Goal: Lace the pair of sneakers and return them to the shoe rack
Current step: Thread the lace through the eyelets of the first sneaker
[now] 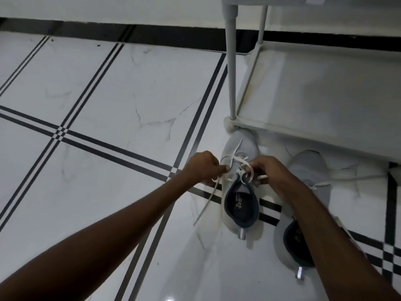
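Head view, looking down at a white marble-look tiled floor point(121, 101) with black double stripes. Item: grey knit sneaker point(239, 192), dark collar lining, standing on the floor with its toe touching the foot of the shoe rack point(314, 118); pale logo printed on the insole, too small to read; reflective heel tab. Item: white shoelace point(236, 161), looped and crossed over the tongue, one loose end trailing left across the tile. Left hand point(202, 168): fingers curled narrow, pinching a lace strand at the shoe's left side. Right hand point(268, 169): fingers closed round a lace loop, tip of the lace showing past the knuckles. Item: second grey sneaker point(303, 192), just right of the first, on the floor before the rack; its middle and insole mark partly hidden by the right forearm; its lace lies loose toward the right. Rack: white frame, pale fabric shelf, upper tiers cut off at the top edge.
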`<state>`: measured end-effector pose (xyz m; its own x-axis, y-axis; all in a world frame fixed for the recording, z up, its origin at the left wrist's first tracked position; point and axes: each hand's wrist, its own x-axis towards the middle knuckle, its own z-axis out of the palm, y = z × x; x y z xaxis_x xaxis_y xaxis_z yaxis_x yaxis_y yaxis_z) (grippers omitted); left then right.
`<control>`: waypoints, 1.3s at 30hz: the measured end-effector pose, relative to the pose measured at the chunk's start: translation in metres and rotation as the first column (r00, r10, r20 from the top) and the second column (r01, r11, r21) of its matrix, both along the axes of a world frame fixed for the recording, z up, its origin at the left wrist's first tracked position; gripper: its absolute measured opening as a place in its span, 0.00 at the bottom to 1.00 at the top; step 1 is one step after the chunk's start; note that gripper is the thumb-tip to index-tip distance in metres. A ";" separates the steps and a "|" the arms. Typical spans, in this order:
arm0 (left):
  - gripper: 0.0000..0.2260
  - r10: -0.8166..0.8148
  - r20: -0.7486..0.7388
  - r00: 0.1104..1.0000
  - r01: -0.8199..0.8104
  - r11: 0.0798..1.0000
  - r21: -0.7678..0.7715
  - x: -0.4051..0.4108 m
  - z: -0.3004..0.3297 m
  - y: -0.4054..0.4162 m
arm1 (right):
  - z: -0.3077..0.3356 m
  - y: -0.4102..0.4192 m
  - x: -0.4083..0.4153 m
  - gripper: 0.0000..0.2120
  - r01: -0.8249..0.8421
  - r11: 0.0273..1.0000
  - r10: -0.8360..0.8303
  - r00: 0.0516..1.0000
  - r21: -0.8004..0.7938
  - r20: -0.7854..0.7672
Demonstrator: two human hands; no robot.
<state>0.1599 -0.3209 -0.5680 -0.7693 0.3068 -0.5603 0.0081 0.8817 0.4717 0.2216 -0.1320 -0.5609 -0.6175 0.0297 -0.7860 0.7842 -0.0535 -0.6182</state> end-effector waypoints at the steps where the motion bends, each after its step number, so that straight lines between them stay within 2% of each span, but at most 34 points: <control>1: 0.13 0.018 0.075 0.997 -0.023 0.997 0.074 0.007 0.000 0.001 | 0.004 0.000 -0.002 0.12 0.044 0.999 -0.044 0.997 0.000 -0.065; 3: 0.09 -0.078 -0.035 0.996 0.083 0.985 0.153 0.016 0.003 0.005 | 0.015 0.002 0.000 0.09 0.178 0.984 -0.180 0.966 -0.028 -0.184; 5: 0.13 -0.200 -0.152 0.968 0.221 0.966 0.134 0.022 0.006 0.010 | 0.015 0.006 0.003 0.10 0.366 0.931 -0.360 0.914 -0.003 -0.186; 7: 0.14 -0.262 -0.198 0.944 0.282 0.956 0.078 0.023 0.006 0.015 | 0.010 0.012 0.006 0.08 0.475 0.871 -0.452 0.874 0.121 -0.180; 8: 0.14 -0.271 -0.202 0.941 0.286 0.957 0.050 0.023 0.007 0.017 | 0.008 0.014 0.009 0.07 0.478 0.850 -0.446 0.876 0.221 -0.182; 11: 0.12 -0.258 -0.132 0.957 0.265 0.964 0.035 0.017 0.006 0.017 | 0.004 0.009 0.029 0.12 0.320 0.762 -0.266 0.947 0.563 -0.178; 13: 0.11 -0.244 -0.107 0.964 0.250 0.967 0.050 0.014 0.007 0.015 | 0.004 -0.004 0.042 0.18 0.254 0.579 -0.073 0.962 0.774 -0.262; 14: 0.11 -0.238 -0.096 0.966 0.245 0.968 0.063 0.013 0.008 0.014 | 0.004 -0.013 0.046 0.20 0.247 0.528 0.043 0.948 0.812 -0.317; 16: 0.10 -0.245 -0.084 0.966 0.251 0.966 0.066 0.012 0.008 0.012 | 0.000 -0.025 0.052 0.18 0.133 0.576 0.228 0.922 0.807 -0.315; 18: 0.08 -0.257 -0.096 0.961 0.262 0.964 0.042 0.013 0.009 0.012 | -0.007 -0.028 0.056 0.15 -0.004 0.631 0.298 0.924 0.776 -0.238; 19: 0.08 -0.255 -0.103 0.961 0.260 0.965 0.032 0.014 0.008 0.012 | -0.011 -0.027 0.057 0.14 -0.015 0.645 0.301 0.924 0.764 -0.236; 24: 0.04 -0.302 -0.156 0.941 0.304 0.953 -0.011 0.024 -0.001 0.008 | -0.020 -0.020 0.057 0.06 0.077 0.686 0.221 0.925 0.724 -0.309; 26: 0.04 -0.354 -0.214 0.910 0.349 0.935 -0.066 0.024 -0.002 0.001 | -0.025 -0.014 0.059 0.07 0.105 0.675 0.207 0.923 0.731 -0.323; 29: 0.06 -0.329 -0.222 0.918 0.313 0.944 -0.105 0.023 -0.003 -0.015 | -0.034 -0.001 0.064 0.10 0.160 0.651 0.161 0.926 0.742 -0.342; 32: 0.09 -0.366 -0.227 0.903 0.330 0.927 -0.180 0.029 -0.004 -0.020 | -0.036 -0.001 0.061 0.11 0.138 0.616 0.169 0.938 0.775 -0.302; 35: 0.05 -0.364 -0.281 0.888 0.318 0.927 -0.197 0.026 -0.004 -0.022 | -0.035 -0.004 0.060 0.10 0.098 0.633 0.177 0.947 0.768 -0.267; 37: 0.03 -0.319 -0.364 0.875 0.255 0.943 -0.213 0.026 -0.002 -0.024 | -0.034 -0.006 0.062 0.10 0.118 0.627 0.163 0.946 0.770 -0.278; 39: 0.09 -0.181 -0.409 0.895 0.082 0.965 -0.249 0.032 0.001 -0.024 | -0.030 -0.011 0.065 0.10 0.193 0.591 0.069 0.955 0.783 -0.287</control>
